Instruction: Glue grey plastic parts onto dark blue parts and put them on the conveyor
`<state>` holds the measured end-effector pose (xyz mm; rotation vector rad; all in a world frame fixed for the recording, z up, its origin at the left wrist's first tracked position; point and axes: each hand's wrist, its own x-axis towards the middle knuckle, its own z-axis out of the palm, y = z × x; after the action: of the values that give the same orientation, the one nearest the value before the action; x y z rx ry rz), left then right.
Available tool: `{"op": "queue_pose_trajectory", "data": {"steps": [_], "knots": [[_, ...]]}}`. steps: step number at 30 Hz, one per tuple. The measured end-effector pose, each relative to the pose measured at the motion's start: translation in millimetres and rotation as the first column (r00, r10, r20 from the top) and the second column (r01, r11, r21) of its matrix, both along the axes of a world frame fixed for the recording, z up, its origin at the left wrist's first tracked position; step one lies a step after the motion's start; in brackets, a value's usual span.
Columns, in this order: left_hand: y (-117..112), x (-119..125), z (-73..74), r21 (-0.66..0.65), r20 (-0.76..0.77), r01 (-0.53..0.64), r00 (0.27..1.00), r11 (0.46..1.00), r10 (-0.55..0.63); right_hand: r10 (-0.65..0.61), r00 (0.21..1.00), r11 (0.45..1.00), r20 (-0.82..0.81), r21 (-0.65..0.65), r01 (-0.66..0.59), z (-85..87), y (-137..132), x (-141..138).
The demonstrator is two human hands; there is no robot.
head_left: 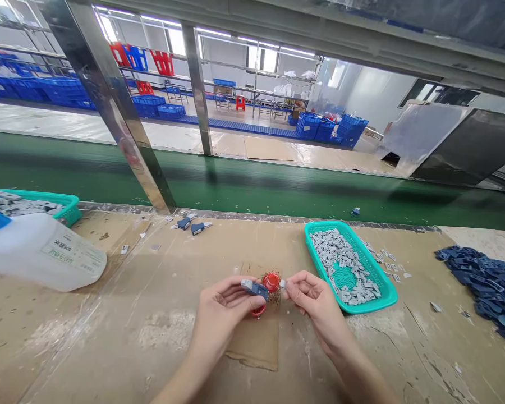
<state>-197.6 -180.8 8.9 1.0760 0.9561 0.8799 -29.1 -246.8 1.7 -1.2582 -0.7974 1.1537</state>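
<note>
Two hands work close together at the middle of my view, low over the desk (109,336). My left hand (223,314) pinches a small blue clip (256,289) between thumb and fingertips, the fingers curled around it, with a grey end of the clip pointing left. My right hand (315,300) pinches a tiny grey piece (283,284) at its fingertips, held just beside the clip but apart from it. Between and under the two hands sits a red cap (271,280) on a speckled pad (275,296), which rests on a cardboard sheet (252,342) lying flat on the desk; a second bit of red shows beneath my left thumb, and I cannot tell what it is. Just right of my right hand a teal tray (387,297) holds a heap of grey pieces, and a few more lie scattered on the desk beside its far edge. Further right, a pile of blue parts (488,286) spreads along the desk. Two more blue clips (193,225) lie near the far edge, well apart from my hands. At the left a white jug (37,252) lies on its side, with another teal tray (69,207) behind it. A green belt (278,191) runs along the back.
</note>
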Motion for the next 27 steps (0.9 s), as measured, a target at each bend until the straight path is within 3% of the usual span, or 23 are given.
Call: {"op": "queue_pose_trajectory", "data": {"steps": [6, 15, 27], "knots": [[-8.9, 8.6, 4.9, -0.02, 0.013, 0.018, 1.0, 1.0, -0.018, 0.066, 0.998, 0.996, -0.001, 0.057, -0.066, 6.8, -2.2, -7.9], [-7.4, 7.3, 0.8, 0.012, -0.009, 0.044, 0.999, 0.999, -0.044, 0.089, 0.996, 0.995, 0.001, 0.036, -0.089, 4.9, -0.2, -8.1], [-11.0, 10.4, 7.0, -0.044, 0.028, -0.002, 1.0, 0.999, 0.003, 0.107, 0.994, 0.994, 0.036, 0.001, -0.107, 3.8, -0.2, -8.7]]}}
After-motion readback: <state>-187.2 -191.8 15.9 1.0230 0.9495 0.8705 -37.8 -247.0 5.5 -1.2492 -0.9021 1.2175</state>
